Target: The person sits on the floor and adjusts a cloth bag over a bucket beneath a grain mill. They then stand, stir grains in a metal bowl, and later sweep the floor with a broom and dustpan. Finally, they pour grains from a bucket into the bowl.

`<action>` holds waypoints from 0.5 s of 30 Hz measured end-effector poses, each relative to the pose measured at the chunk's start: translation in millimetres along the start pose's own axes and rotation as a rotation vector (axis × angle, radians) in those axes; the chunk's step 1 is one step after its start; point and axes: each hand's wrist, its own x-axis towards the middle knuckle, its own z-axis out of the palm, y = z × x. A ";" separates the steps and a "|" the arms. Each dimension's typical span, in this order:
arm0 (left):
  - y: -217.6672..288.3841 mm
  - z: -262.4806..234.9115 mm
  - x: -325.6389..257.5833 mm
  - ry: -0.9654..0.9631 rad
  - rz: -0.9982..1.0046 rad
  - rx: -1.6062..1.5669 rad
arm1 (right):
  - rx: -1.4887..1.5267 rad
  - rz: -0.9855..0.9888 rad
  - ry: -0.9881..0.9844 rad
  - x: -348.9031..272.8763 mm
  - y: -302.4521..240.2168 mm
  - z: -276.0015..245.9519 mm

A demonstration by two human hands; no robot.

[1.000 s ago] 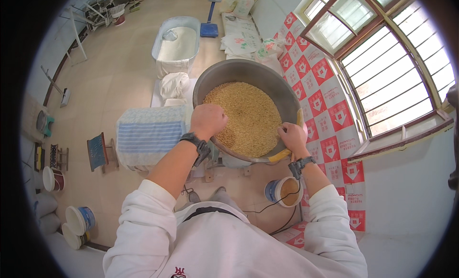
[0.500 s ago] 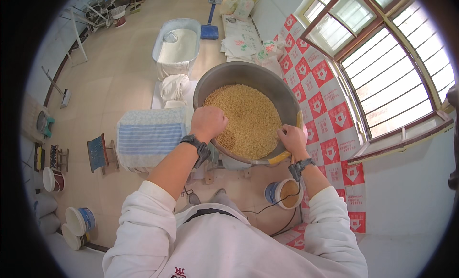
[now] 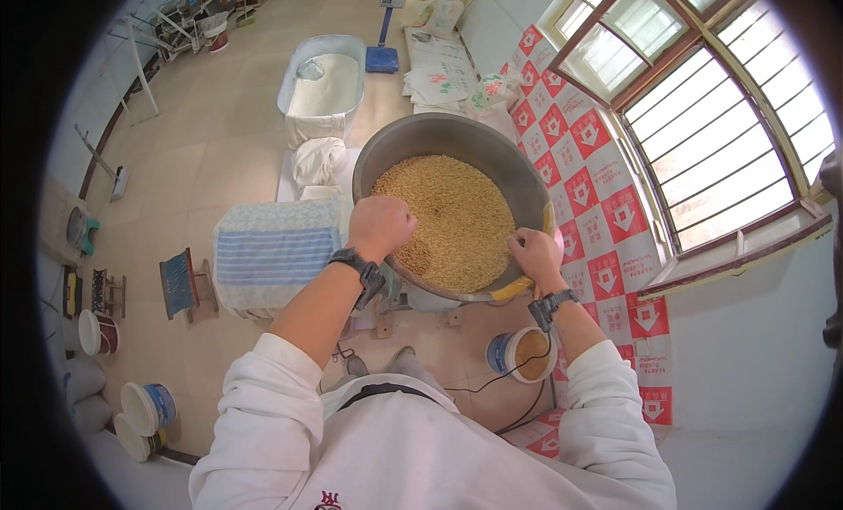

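In front of me stands a big round grey-brown tub (image 3: 421,134), its bottom covered with yellow grains or beans (image 3: 461,216), too small to tell which. My left hand (image 3: 382,226) is closed in a fist over the tub's left rim. At the right rim, beside a strip of yellow tape (image 3: 512,290), my right hand (image 3: 536,254) is closed with the thumb toward the inside. Both hands appear to grip the rim, though the fingers under it are hidden. Each wrist wears a black band.
A white bucket (image 3: 498,354) with tan contents stands below the tub, cables beside it. Left of the tub is a cloth-covered block (image 3: 277,257); beyond lie a tub of white stuff (image 3: 327,97) and a blue scale (image 3: 383,59). A barred window (image 3: 720,150) is at right.
Both hands keep their places on the tub's rim. The whole view has shifted very slightly; nothing else visibly differs.
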 end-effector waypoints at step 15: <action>-1.4 2.2 0.6 0.004 0.004 0.004 | 0.022 -0.013 -0.002 0.7 1.2 0.6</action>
